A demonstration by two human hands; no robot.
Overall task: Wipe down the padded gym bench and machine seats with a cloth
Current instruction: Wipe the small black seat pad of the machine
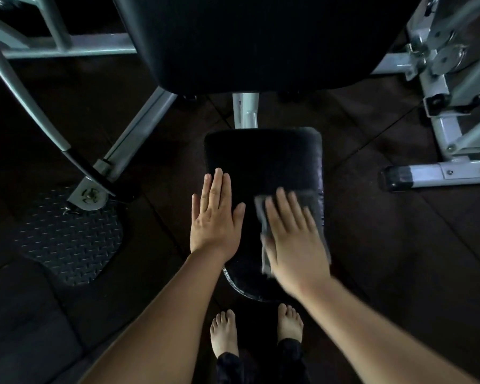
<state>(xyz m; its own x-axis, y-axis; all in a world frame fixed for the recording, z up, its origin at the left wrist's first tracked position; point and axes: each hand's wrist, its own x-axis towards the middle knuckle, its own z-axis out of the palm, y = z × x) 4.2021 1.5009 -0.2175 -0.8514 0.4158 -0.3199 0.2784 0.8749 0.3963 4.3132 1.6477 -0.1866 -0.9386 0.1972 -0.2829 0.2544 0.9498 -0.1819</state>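
On the near right part of the one black padded seat (263, 159), the right hand (294, 239) lies flat with straight fingers, pressing a single grey cloth (262, 214) onto the padding; the hand looks blurred. The left hand (215, 220) rests beside it, flat and relaxed, on the seat's left edge, holding nothing. Beyond the seat stands one larger black back pad (247, 42) above a grey frame post (245, 110). Two bare feet (224, 332) stand below, and one diamond-plate footplate (70, 236) lies to the left.

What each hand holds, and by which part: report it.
Neither hand grips anything. The right hand presses flat, fingers straight, on the middle of the grey cloth on the seat pad; the left hand rests flat on the pad's left edge.
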